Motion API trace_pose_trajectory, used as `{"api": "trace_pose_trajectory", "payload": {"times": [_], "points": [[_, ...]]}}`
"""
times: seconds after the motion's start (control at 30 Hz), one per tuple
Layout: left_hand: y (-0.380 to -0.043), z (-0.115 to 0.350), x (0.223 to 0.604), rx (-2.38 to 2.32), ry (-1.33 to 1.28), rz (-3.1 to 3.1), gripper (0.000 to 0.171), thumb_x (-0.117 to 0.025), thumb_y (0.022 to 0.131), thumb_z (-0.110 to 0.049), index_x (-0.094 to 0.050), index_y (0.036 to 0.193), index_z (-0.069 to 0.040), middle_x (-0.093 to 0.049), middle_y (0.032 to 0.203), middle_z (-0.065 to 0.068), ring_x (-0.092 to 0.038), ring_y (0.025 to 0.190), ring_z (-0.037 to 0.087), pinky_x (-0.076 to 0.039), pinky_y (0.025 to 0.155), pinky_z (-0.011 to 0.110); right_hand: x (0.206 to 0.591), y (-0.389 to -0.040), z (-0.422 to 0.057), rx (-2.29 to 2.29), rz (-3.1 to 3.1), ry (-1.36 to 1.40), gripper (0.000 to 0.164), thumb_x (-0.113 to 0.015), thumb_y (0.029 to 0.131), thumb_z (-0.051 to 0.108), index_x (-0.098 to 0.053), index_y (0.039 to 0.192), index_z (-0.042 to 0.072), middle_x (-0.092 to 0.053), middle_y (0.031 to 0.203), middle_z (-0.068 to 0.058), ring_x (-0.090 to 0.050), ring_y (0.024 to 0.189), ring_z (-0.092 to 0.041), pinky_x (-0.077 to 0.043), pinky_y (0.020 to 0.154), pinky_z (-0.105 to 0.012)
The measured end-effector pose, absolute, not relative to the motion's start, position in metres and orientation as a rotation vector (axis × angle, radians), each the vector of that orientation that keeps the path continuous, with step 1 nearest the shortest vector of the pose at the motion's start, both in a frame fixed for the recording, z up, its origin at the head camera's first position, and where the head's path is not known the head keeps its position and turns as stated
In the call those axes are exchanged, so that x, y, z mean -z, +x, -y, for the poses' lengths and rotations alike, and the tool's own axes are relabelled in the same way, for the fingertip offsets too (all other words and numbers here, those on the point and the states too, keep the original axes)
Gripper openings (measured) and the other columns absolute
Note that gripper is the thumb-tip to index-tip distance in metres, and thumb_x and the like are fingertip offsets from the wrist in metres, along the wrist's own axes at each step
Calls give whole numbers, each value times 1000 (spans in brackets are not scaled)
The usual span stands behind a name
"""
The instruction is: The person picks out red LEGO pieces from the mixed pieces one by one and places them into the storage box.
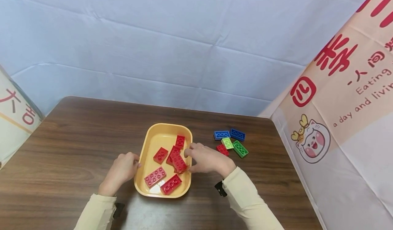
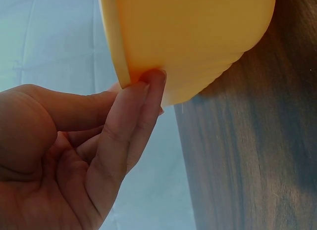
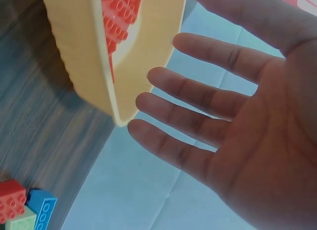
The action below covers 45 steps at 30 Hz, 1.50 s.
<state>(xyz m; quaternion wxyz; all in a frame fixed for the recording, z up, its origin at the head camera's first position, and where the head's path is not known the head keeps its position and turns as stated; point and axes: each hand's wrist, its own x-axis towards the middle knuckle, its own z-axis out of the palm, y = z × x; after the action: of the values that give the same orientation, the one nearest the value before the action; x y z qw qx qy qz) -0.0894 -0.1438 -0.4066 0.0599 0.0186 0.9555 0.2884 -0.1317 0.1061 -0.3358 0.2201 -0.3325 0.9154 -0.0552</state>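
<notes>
A yellow plastic tray (image 1: 155,138) holds several red toy bricks, among them a brick with its studs up (image 1: 155,177) near the front and a small pile (image 1: 178,161) on the right side. My left hand (image 1: 121,168) pinches the tray's left rim; in the left wrist view the thumb and fingers (image 2: 116,121) close on the edge of the yellow wall. At the right rim, my right hand (image 1: 208,159) has its fingers spread and nearly straight, with nothing in its palm (image 3: 267,156). Whether its fingertips touch the rim cannot be told.
Right of the tray, a loose cluster lies on the dark wooden table (image 1: 89,134): two blue bricks (image 1: 222,135), a light green brick (image 1: 227,143), a green brick (image 1: 240,149) and a red brick (image 1: 222,150). White cloth (image 1: 153,52) hangs behind the table; a printed cloth (image 1: 347,97) hangs right.
</notes>
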Motion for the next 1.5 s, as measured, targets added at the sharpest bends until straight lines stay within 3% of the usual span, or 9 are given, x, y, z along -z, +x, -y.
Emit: {"api": "trace_pose_trajectory", "payload": {"times": [0.43,0.5,0.67,0.97,1.23,1.5], "points": [[-90,144,406,-874,47,-2884,14,-61,79,-4,-66,88,4,-62,77,17,-51,61,22,-46,55,39,337,-158,-151,274,-2572,-762,40,-67,78,24,-55,113,9,-53,114,-13,-50,102,-24,-45,87,-42],[-90,144,406,-876,47,-2883,14,-61,79,-5,-66,88,4,-62,76,16,-50,61,22,-46,54,38,338,-161,-158,296,-2574,-766,39,-66,79,23,-55,113,8,-53,113,-14,-51,94,-23,-46,84,-41],[-91,144,407,-877,41,-2876,15,-61,79,-5,-66,89,5,-62,77,17,-50,61,22,-46,55,38,339,-167,-175,352,-2579,-761,40,-65,80,21,-53,114,5,-54,112,-15,-51,96,-26,-45,84,-45],[-90,144,408,-893,47,-2884,13,-61,78,-4,-66,87,5,-62,75,16,-50,61,22,-46,55,39,351,-179,-196,417,-2576,-704,41,-64,80,16,-51,117,3,-53,118,-19,-46,109,-32,-42,89,-50],[-90,143,409,-887,73,-2918,6,-62,78,-4,-66,78,-1,-54,61,5,-45,53,17,-41,49,33,365,-186,-205,426,-2572,-648,45,-66,78,13,-51,119,1,-50,120,-21,-45,108,-35,-43,87,-51],[-91,144,410,-876,88,-2938,7,-62,77,-5,-66,80,0,-57,63,7,-47,55,18,-43,51,36,383,-188,-213,439,-2607,-579,47,-68,75,10,-51,118,1,-49,114,-21,-48,97,-32,-48,80,-48]]}}
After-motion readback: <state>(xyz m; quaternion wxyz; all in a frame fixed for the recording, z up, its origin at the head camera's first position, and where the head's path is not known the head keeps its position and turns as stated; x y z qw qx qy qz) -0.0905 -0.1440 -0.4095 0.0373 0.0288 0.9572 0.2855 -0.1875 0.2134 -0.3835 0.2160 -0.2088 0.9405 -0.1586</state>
